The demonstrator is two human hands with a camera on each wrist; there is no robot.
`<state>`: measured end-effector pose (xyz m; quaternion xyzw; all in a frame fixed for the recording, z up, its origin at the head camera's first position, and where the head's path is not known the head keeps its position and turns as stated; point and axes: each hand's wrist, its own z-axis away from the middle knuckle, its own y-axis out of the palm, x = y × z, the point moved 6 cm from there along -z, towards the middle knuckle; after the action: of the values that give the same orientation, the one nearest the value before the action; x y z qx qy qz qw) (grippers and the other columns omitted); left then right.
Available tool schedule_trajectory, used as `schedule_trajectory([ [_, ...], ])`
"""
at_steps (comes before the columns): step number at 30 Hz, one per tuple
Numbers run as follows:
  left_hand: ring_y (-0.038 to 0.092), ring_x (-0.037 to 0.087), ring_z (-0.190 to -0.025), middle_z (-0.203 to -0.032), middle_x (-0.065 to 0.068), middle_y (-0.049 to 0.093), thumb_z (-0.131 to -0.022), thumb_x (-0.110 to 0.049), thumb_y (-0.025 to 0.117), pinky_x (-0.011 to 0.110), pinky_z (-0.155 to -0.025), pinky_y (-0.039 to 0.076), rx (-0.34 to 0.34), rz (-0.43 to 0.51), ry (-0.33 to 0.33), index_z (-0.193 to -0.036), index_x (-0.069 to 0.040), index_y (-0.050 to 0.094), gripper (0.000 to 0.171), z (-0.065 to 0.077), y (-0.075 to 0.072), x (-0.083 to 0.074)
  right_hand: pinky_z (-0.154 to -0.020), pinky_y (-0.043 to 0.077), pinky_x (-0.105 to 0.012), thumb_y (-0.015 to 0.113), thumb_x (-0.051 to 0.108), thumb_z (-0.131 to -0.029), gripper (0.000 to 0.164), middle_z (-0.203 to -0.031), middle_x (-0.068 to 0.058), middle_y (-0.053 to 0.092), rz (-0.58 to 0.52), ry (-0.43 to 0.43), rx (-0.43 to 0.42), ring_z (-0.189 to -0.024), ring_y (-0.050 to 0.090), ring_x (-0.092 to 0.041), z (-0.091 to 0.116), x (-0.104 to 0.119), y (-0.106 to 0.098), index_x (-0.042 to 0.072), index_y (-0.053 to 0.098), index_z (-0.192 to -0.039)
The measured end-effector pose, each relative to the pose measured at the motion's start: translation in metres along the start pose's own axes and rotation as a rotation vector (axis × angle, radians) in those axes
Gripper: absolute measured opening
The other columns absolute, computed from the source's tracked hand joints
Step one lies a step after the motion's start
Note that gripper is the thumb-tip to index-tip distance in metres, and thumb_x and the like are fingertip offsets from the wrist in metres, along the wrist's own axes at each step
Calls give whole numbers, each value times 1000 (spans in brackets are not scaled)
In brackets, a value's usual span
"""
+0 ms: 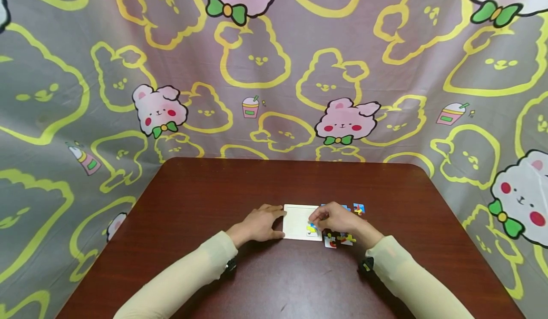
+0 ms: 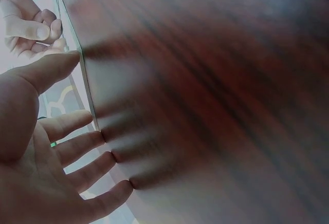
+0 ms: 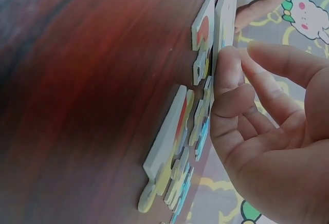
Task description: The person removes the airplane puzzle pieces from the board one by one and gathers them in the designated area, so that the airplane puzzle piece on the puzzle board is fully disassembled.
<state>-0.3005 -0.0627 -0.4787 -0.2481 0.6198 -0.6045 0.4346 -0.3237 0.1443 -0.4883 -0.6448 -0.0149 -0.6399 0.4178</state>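
Observation:
A pale puzzle board (image 1: 295, 224) lies on the table between the two hands. My left hand (image 1: 259, 224) is spread at its left side, thumb and fingertips (image 2: 105, 136) right along the board's edge. Over the board's right part, my right hand (image 1: 336, 218) has its fingers curled and its fingertips at a jigsaw puzzle piece (image 1: 312, 232) with yellow and blue print, in the lower right corner. The right wrist view hides that piece behind the fingers. Loose puzzle pieces (image 3: 167, 136) lie beside the board, beneath and around the right hand.
The dark red-brown table (image 1: 214, 185) has rounded far corners. A grey cloth (image 1: 274, 38) printed with cartoon bears and rabbits hangs behind it and on both sides. One puzzle piece (image 1: 358, 209) with blue and red print sits at the far right of the loose ones.

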Motion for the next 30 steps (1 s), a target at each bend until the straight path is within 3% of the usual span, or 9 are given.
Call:
schedule_trajectory([
  [7,45,28,-139,-156,4,46,-88,-43,73,61,-105,44,-10,11,8,-143,-15,55,65,0,0,-2,-65,49,-23,66,-6,-83,22,-88,-16,74,13,-11,-1,-74,60,-9,0,2,1,-4,73,-103],
  [18,45,27,-140,-155,2,47,-87,-43,74,62,-104,44,-6,10,2,-142,-15,56,65,0,-1,-2,-68,50,-28,66,-4,-84,21,-88,-10,73,32,40,-4,-77,61,-12,2,2,2,2,75,-102],
  [30,45,26,-140,-156,0,46,-87,-44,73,59,-106,44,-2,2,-6,-144,-16,55,66,-2,1,1,-59,42,-24,65,-5,-77,25,-79,-5,69,62,37,-40,-69,54,-10,-1,3,0,2,76,-98],
])
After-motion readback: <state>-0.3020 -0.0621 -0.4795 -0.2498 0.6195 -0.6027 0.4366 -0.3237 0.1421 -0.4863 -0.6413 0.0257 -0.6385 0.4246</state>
